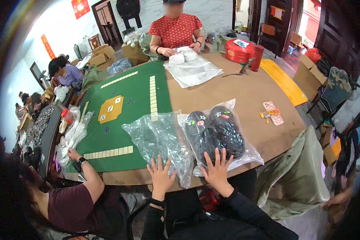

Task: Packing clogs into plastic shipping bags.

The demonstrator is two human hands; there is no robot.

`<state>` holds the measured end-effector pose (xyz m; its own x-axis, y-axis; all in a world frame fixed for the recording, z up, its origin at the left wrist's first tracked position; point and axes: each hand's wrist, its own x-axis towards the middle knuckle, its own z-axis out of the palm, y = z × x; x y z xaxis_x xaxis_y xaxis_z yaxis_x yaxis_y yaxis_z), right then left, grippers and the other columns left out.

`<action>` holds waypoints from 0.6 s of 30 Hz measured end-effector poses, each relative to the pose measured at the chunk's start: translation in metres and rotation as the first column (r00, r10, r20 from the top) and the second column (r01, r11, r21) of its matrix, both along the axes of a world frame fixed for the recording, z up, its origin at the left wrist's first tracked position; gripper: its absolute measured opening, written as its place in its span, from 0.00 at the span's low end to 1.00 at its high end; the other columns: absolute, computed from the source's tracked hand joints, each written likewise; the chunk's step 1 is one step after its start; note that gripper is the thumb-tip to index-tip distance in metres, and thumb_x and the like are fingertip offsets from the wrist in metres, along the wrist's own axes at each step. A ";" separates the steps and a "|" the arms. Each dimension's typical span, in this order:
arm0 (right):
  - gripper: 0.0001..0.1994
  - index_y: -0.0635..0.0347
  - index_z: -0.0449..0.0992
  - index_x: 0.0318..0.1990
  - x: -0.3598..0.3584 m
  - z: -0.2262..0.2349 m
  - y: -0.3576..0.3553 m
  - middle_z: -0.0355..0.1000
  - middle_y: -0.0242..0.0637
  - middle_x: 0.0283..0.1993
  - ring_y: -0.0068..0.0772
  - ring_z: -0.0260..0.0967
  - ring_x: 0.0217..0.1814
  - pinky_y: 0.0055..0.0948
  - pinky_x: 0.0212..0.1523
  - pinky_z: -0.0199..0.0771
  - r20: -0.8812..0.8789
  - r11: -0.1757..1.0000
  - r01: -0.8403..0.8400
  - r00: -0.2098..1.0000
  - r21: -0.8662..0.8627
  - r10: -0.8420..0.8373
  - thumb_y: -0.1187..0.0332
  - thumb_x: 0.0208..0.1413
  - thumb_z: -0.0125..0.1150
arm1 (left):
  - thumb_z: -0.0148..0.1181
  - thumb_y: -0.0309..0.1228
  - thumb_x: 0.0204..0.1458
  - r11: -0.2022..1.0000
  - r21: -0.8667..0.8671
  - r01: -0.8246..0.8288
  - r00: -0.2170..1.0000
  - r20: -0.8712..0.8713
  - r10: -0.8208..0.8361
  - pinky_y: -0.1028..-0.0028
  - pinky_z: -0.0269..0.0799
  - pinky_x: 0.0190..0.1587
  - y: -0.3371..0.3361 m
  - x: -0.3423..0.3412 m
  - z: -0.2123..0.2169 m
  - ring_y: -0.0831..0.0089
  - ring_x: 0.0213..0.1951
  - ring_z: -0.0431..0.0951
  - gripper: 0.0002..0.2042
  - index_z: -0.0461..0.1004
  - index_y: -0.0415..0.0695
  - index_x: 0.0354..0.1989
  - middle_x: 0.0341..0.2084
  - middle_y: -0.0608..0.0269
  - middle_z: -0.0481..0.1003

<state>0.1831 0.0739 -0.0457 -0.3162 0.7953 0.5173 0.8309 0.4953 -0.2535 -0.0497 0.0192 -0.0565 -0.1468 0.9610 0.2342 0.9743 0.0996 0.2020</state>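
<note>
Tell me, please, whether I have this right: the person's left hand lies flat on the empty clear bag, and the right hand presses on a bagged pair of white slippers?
Not quite: the head view shows the bagged slippers under the right hand are black, not white. The left hand does lie flat on the empty clear bag.

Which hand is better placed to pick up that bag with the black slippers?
Probably the right hand: it lies flat on the slipper bag. The left hand rests on the empty bag beside it.

The brown table [236, 94] carries a green mat [120, 120], plastic bags [160, 138] (one holding black slippers [216, 132]) and a red tin [239, 51].
</note>
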 end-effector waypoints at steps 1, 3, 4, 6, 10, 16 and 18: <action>0.30 0.40 0.58 0.64 -0.001 0.001 0.001 0.43 0.49 0.69 0.63 0.33 0.71 0.75 0.60 0.26 0.008 1.000 0.012 1.000 -0.011 -0.012 0.55 0.52 0.58 | 0.58 0.46 0.47 1.000 0.006 0.005 1.000 -0.002 -0.005 0.38 0.35 0.62 0.001 -0.001 0.002 0.40 0.65 0.44 0.28 0.66 0.56 0.59 0.65 0.49 0.50; 0.30 0.40 0.58 0.64 -0.001 0.002 -0.001 0.43 0.49 0.69 0.63 0.33 0.71 0.75 0.60 0.26 0.010 1.000 0.007 1.000 -0.022 -0.007 0.54 0.52 0.58 | 0.58 0.46 0.47 1.000 0.017 0.001 1.000 -0.002 -0.001 0.38 0.35 0.62 -0.001 -0.001 0.000 0.40 0.65 0.44 0.27 0.67 0.55 0.58 0.65 0.49 0.50; 0.30 0.40 0.58 0.64 -0.001 0.002 -0.001 0.43 0.49 0.68 0.64 0.32 0.71 0.76 0.60 0.27 0.018 0.999 0.008 1.000 -0.037 -0.007 0.54 0.52 0.58 | 0.58 0.46 0.47 1.000 0.024 0.003 1.000 0.002 -0.003 0.37 0.35 0.62 -0.002 -0.001 -0.001 0.40 0.65 0.44 0.27 0.68 0.55 0.58 0.65 0.49 0.51; 0.31 0.40 0.58 0.64 -0.002 0.001 -0.001 0.43 0.50 0.68 0.64 0.32 0.71 0.76 0.59 0.26 0.012 1.000 -0.001 1.000 -0.018 0.001 0.54 0.52 0.58 | 0.58 0.46 0.47 1.000 0.013 -0.005 1.000 0.007 0.005 0.38 0.34 0.62 -0.002 -0.001 0.001 0.40 0.65 0.44 0.27 0.67 0.54 0.58 0.65 0.49 0.51; 0.31 0.40 0.58 0.64 -0.001 0.001 -0.001 0.43 0.50 0.68 0.65 0.31 0.71 0.76 0.59 0.26 0.013 1.000 0.000 1.000 -0.018 0.000 0.54 0.51 0.59 | 0.58 0.46 0.47 1.000 0.006 -0.003 1.000 0.023 0.003 0.39 0.34 0.62 -0.002 0.000 0.003 0.40 0.66 0.43 0.27 0.67 0.54 0.58 0.66 0.49 0.50; 0.32 0.40 0.57 0.64 -0.001 0.000 0.000 0.43 0.49 0.69 0.65 0.32 0.71 0.75 0.60 0.25 -0.001 1.000 -0.003 1.000 -0.004 0.003 0.55 0.51 0.59 | 0.59 0.46 0.47 1.000 0.008 -0.004 1.000 0.018 0.004 0.39 0.33 0.63 -0.002 0.000 0.002 0.41 0.66 0.42 0.28 0.67 0.54 0.58 0.66 0.49 0.49; 0.32 0.40 0.57 0.64 -0.001 0.000 0.000 0.43 0.49 0.69 0.65 0.32 0.71 0.75 0.60 0.25 -0.002 1.000 0.000 1.000 -0.006 0.000 0.56 0.51 0.60 | 0.58 0.46 0.47 1.000 0.007 -0.004 1.000 0.016 0.004 0.39 0.33 0.63 -0.001 0.001 0.003 0.42 0.66 0.42 0.28 0.67 0.54 0.58 0.66 0.49 0.49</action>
<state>0.1818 0.0743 -0.0460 -0.3153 0.7984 0.5130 0.8303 0.4938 -0.2582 -0.0492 0.0178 -0.0536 -0.1547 0.9588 0.2383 0.9705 0.1024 0.2182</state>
